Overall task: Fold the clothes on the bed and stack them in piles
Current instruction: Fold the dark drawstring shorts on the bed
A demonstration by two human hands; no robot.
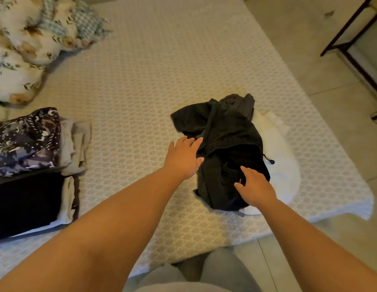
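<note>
Mostly done, judging by the folded piles (29, 165) stacked at the left edge of the bed (141, 70). Still unfolded: black garment (223, 144) heaped on a white one (282, 165) near the right corner. Left hand (183, 159), fingers straight and close together, touching its left edge; right hand (255, 186), fingers loosely spread, resting on its near end.

Far left corner of the bed: floral pillows (16, 55), cream with tan blooms, bunched together; a blue-checked cloth (86, 23) lies against them. Right of the bed, pale tiled floor (305, 60). Upper right, a dark metal frame (349, 36) stands on the tiles.
</note>
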